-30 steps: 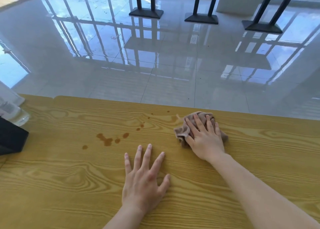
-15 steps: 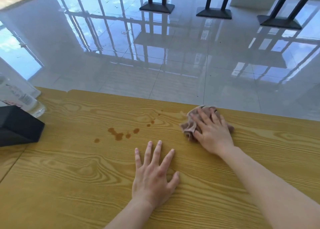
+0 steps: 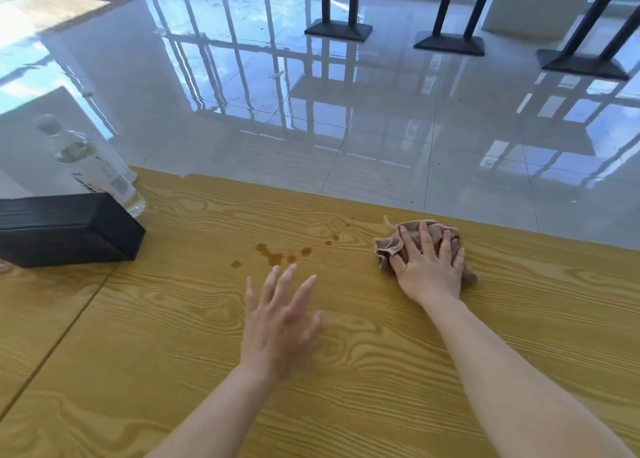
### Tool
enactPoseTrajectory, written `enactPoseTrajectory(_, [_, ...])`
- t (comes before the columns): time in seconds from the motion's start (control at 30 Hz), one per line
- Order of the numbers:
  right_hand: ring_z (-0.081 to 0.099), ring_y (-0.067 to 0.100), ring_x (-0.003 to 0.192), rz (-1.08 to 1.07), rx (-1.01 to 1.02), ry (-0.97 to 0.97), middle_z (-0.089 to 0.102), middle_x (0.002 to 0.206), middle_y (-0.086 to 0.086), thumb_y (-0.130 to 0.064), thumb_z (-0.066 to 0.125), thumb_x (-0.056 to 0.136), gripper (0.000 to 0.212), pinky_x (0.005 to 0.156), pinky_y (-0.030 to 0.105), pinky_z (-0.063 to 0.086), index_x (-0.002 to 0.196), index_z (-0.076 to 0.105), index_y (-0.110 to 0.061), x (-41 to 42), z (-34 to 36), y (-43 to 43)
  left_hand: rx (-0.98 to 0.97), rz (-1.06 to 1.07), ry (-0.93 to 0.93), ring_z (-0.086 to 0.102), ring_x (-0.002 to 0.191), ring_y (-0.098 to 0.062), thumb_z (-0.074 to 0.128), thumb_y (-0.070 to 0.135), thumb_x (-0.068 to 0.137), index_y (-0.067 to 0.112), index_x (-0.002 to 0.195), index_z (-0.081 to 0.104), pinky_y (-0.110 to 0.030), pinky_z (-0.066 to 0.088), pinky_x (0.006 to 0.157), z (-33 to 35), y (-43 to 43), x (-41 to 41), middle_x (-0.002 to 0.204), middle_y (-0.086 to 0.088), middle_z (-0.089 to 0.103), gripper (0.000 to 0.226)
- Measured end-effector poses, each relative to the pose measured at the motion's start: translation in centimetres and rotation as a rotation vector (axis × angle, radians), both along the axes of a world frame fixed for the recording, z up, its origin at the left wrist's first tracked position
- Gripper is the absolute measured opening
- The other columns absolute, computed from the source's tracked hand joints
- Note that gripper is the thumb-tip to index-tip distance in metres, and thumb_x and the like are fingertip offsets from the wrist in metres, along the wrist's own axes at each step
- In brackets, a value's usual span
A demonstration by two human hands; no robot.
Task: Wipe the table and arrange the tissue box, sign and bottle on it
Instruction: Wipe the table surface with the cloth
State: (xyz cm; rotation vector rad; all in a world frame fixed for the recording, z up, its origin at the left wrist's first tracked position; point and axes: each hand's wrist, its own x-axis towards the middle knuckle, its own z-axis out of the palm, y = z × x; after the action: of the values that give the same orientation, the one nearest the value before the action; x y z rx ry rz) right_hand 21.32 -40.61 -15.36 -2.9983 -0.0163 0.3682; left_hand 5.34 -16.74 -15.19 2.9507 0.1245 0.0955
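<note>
Plainly, the right hand (image 3: 431, 270) presses flat fingers on the cloth (image 3: 387, 246); the left hand (image 3: 280, 322) spreads empty. A careless sweep left could smear the brown drops (image 3: 275, 257).

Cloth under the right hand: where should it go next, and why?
Probably slide the cloth leftward across the table onto the brown spots. The right hand presses it flat to the right of them, and the spots look unwiped. The left hand, open close to them, may need to move aside.
</note>
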Motion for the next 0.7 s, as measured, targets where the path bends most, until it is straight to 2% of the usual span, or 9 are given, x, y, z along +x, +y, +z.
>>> enactPoseTrajectory(0.1, [-0.022,0.036,0.147,0.048,-0.002,0.005,-0.021,0.162,-0.008,-0.071,0.006,0.09,0.065,0.115,0.06,-0.013,0.151,-0.006,-0.051,-2.9,0.3,3.4,0.011,0.228,0.049,0.008,0.149,-0.027,0.023,0.07,0.088,0.036,0.149,0.024,-0.067,0.012,0.114,0.3,7.4,-1.1,0.159,-0.003,0.016,0.07])
enactPoseTrajectory(0.17, [-0.019,0.037,0.147,0.282,-0.006,-0.068,-0.02,0.162,-0.008,-0.074,0.001,0.089,0.066,0.115,0.06,-0.015,0.15,-0.009,-0.051,-6.9,-0.4,5.1,-0.001,0.356,0.135,-0.003,0.15,-0.026,0.011,0.077,0.084,0.034,0.153,0.013,-0.066,0.004,0.116,-0.5,10.1,-1.7,0.162,-0.005,0.004,0.081])
enactPoseTrajectory(0.23, [-0.011,0.034,0.15,0.497,-0.001,-0.136,-0.007,0.165,-0.009,-0.075,0.005,0.092,0.064,0.118,0.058,-0.006,0.151,-0.002,-0.052,-10.0,-0.9,5.1,-0.019,0.421,0.175,-0.014,0.149,-0.022,0.002,0.084,0.081,0.034,0.154,0.003,-0.063,-0.006,0.116,-1.6,10.8,-2.2,0.163,-0.003,-0.007,0.088])
enactPoseTrajectory(0.3, [-0.013,0.028,0.15,0.589,-0.005,-0.164,-0.005,0.165,-0.012,-0.076,0.009,0.092,0.062,0.119,0.054,-0.003,0.15,-0.002,-0.055,-8.7,-0.9,4.0,-0.023,0.441,0.183,-0.019,0.148,-0.021,-0.002,0.086,0.079,0.036,0.154,-0.005,-0.062,-0.012,0.115,-2.2,11.0,-2.3,0.163,-0.002,-0.012,0.09])
enactPoseTrajectory(0.33, [-0.019,0.026,0.149,0.565,-0.021,-0.146,-0.011,0.164,-0.013,-0.079,0.004,0.089,0.064,0.119,0.053,-0.005,0.148,-0.007,-0.056,-7.0,-0.8,3.5,-0.009,0.438,0.184,-0.02,0.148,-0.021,-0.003,0.086,0.079,0.036,0.154,-0.007,-0.062,-0.013,0.115,-2.4,11.1,-2.3,0.163,-0.001,-0.014,0.09])
enactPoseTrajectory(0.4, [-0.025,0.025,0.147,0.38,-0.046,-0.085,-0.02,0.161,-0.014,-0.081,-0.002,0.084,0.068,0.119,0.053,-0.01,0.147,-0.012,-0.057,-2.7,-0.3,3.4,0.017,0.432,0.173,-0.018,0.149,-0.022,-0.004,0.086,0.079,0.036,0.153,-0.008,-0.062,-0.013,0.115,-2.5,11.1,-2.2,0.164,-0.003,-0.013,0.09])
enactPoseTrajectory(0.5, [-0.021,0.026,0.148,0.161,-0.011,-0.017,-0.018,0.162,-0.014,-0.079,0.004,0.083,0.07,0.118,0.054,-0.014,0.148,-0.005,-0.056,2.9,-0.4,6.0,0.008,0.433,0.147,-0.014,0.15,-0.024,-0.002,0.086,0.079,0.034,0.154,-0.003,-0.062,-0.012,0.115,-2.6,11.1,-2.1,0.164,-0.004,-0.008,0.091])
enactPoseTrajectory(0.6, [-0.018,0.023,0.149,0.193,0.067,0.007,-0.013,0.162,-0.02,-0.073,0.012,0.085,0.064,0.118,0.053,-0.015,0.147,0.0,-0.06,5.1,-0.4,8.2,0.03,0.43,0.167,-0.016,0.149,-0.024,-0.004,0.085,0.079,0.035,0.153,-0.006,-0.062,-0.014,0.114,-2.7,11.1,-2.0,0.164,-0.003,-0.011,0.089])
enactPoseTrajectory(0.7, [-0.02,0.018,0.149,0.397,0.078,-0.004,-0.013,0.16,-0.026,-0.069,0.012,0.09,0.054,0.119,0.051,-0.013,0.141,-0.005,-0.068,3.4,0.1,7.1,0.034,0.435,0.18,-0.018,0.149,-0.024,-0.005,0.085,0.079,0.035,0.153,-0.007,-0.062,-0.016,0.114,-2.6,11.0,-2.1,0.164,-0.003,-0.013,0.089])
